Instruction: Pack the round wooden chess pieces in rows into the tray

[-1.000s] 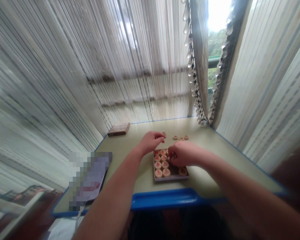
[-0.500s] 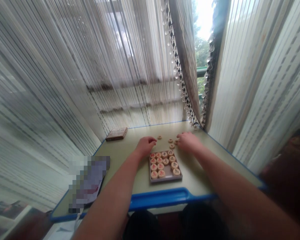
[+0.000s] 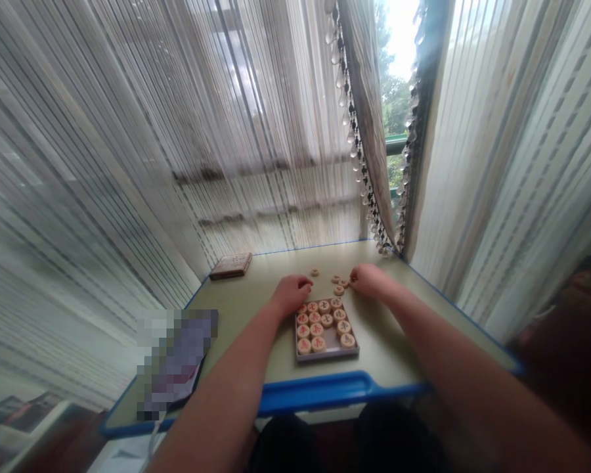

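Observation:
My left hand (image 3: 294, 291) hovers over or rests at the far left corner of a shallow box (image 3: 328, 358) of Chinese chess pieces. Its fingers are loosely bent, thumb a little apart, with no piece visible in them; it covers part of a corner piece. Red-marked round pieces (image 3: 316, 330) fill the box's left side, dark-marked pieces (image 3: 343, 327) its right. A gap shows near the front. Beyond the box, my right hand (image 3: 370, 281) has its fingertips closed at a small wooden chess piece (image 3: 353, 279), partly hidden. Several loose pieces (image 3: 339, 290) lie just left of it.
One loose piece (image 3: 315, 272) lies farther back. A brown folded box or board (image 3: 231, 265) sits at the table's far left corner. A blurred-out flat object (image 3: 180, 361) lies at the left edge. The table (image 3: 394, 355) has a blue rim; striped string curtains (image 3: 276, 131) hang behind.
My right hand's fingers have drawn together and in beside the loose pieces. My left hand has shifted slightly right and nearer the box, covering part of its far left corner.

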The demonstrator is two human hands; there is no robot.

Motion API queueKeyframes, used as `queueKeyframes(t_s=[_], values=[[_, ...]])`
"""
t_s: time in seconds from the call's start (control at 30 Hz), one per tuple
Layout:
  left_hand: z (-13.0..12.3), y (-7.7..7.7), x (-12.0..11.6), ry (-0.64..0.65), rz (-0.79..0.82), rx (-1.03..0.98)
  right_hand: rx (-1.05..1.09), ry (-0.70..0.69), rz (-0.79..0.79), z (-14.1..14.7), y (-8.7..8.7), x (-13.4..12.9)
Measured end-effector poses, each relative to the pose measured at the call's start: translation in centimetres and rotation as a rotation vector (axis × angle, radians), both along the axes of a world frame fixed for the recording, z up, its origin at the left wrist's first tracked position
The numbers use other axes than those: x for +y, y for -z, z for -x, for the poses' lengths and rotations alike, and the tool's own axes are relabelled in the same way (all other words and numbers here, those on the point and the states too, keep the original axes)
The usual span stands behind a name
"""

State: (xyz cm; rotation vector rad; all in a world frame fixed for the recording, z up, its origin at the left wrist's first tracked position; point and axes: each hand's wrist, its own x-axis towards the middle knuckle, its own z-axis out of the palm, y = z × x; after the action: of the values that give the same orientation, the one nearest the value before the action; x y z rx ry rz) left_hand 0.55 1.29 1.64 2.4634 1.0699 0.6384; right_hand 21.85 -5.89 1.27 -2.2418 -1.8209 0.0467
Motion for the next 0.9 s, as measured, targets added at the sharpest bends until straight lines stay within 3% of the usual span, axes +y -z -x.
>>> queueKeyframes(t_s=[0.13,0.27,0.47,0.77,0.9], values=[[-0.2,-0.1,-0.4,0.018,-0.009,-0.05,-0.007,-0.027,-0.041,0.0,-0.7,-0.6],[-0.5,-0.8,-1.3,0.05,-0.004,-0.166,0.048,-0.128,-0.251,1.4,-1.8,-1.5],[-0.8,-1.7,-2.5,0.16,0.18,-0.368,0.177,-0.312,-0.484,4.1,-2.4,-2.5],[-1.1,-2.4,-3.3,0.228,0.508,-0.486,0.134,-0.312,-0.546,4.5,-2.2,-2.8],[-1.1,-2.6,-3.2,0.207,0.539,-0.497,0.2,-0.434,-0.576,4.7,-2.4,-3.1]])
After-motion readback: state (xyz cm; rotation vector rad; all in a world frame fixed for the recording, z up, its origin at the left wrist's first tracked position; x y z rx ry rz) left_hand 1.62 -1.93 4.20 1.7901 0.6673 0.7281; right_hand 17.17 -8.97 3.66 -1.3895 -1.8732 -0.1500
